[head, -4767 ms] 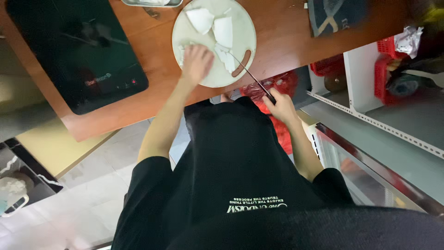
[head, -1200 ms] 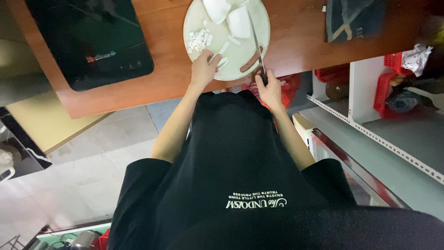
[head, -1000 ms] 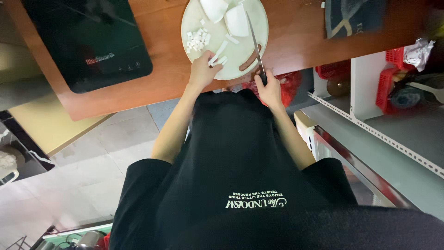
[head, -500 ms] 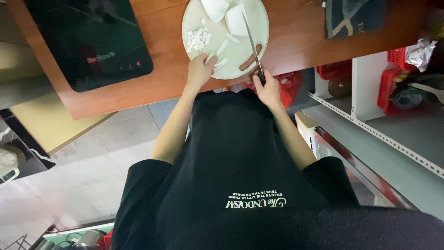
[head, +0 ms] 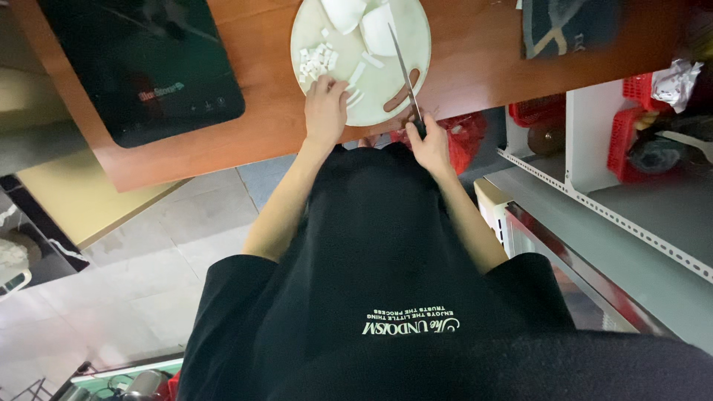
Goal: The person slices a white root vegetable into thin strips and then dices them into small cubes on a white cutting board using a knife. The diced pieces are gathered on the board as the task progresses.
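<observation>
A round cream cutting board (head: 410, 90) lies on the brown wooden table (head: 252, 126). It carries big white vegetable chunks (head: 368, 22) at the far side, a small heap of diced white pieces (head: 316, 63) and a few white strips (head: 358, 74). My left hand (head: 325, 111) rests on the board's near left part, fingertips on the strips beside the diced heap. My right hand (head: 431, 145) grips the dark handle of a knife (head: 399, 56) at the board's near edge. The blade lies across the board, pointing toward the chunks.
A black induction cooker (head: 141, 67) sits on the table to the left. A dark cloth (head: 568, 26) lies at the far right. Under the table hangs a red bag (head: 460, 137). White shelving (head: 587, 126) with red baskets (head: 631, 134) stands on the right.
The knife, off the board's edge 4.8 s ago, now lies across the board, and a diced heap has appeared. Over the last second both hands barely shifted.
</observation>
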